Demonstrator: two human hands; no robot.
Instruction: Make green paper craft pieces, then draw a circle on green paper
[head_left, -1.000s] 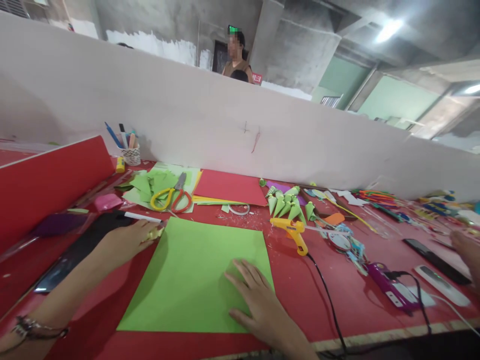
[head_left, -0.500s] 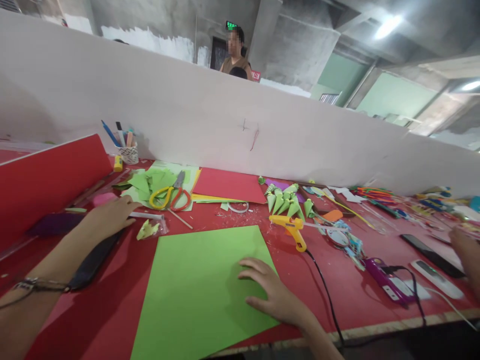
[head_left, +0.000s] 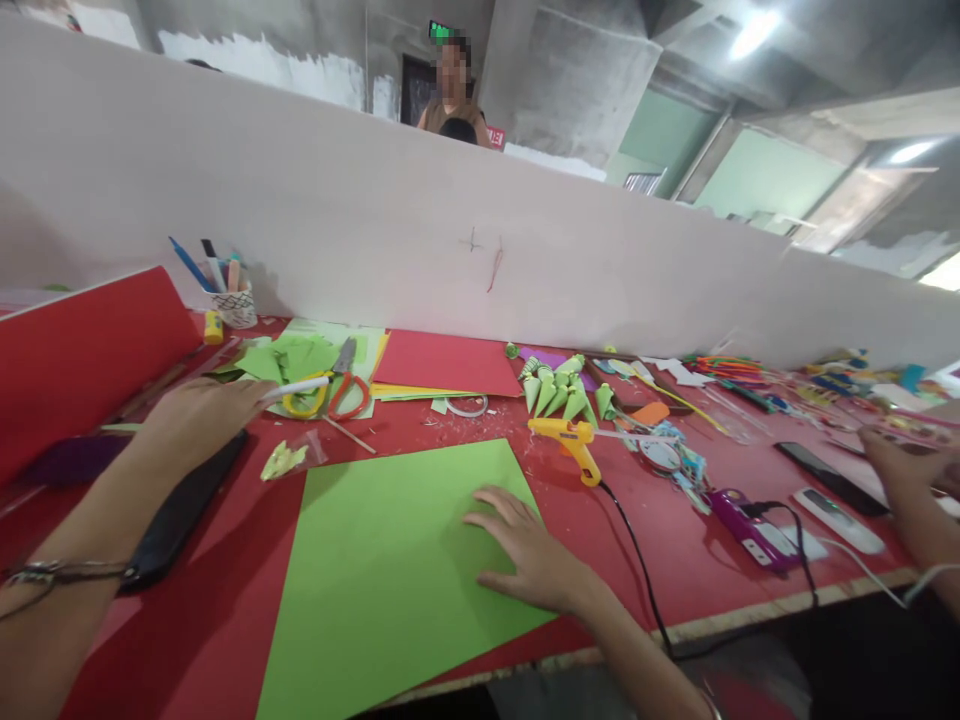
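Note:
A large green sheet (head_left: 390, 570) lies flat on the red tabletop (head_left: 165, 640). Fingers spread, my right hand (head_left: 525, 555) rests on its right part and grips nothing. Over the left side of the table, my left hand (head_left: 196, 420) is closed on a white pen (head_left: 304, 385), whose far end passes above the yellow handle of the scissors (head_left: 346, 385). Beneath my left forearm lies a long black case (head_left: 184, 515). A small plastic bag with yellow-green paper (head_left: 283, 460) sits between my left hand and the sheet.
Behind the sheet are a red paper stack (head_left: 450, 362) and small green cones (head_left: 559, 388). A yellow glue gun (head_left: 570, 442) with a black cord lies right of it. Another person's hand (head_left: 911, 480) is at the far right. A pen cup (head_left: 236, 302) stands back left.
My left hand has lifted the white pen off the table. My right hand stays spread on the green sheet. The view has shifted slightly, and the other person's hand shows more fully.

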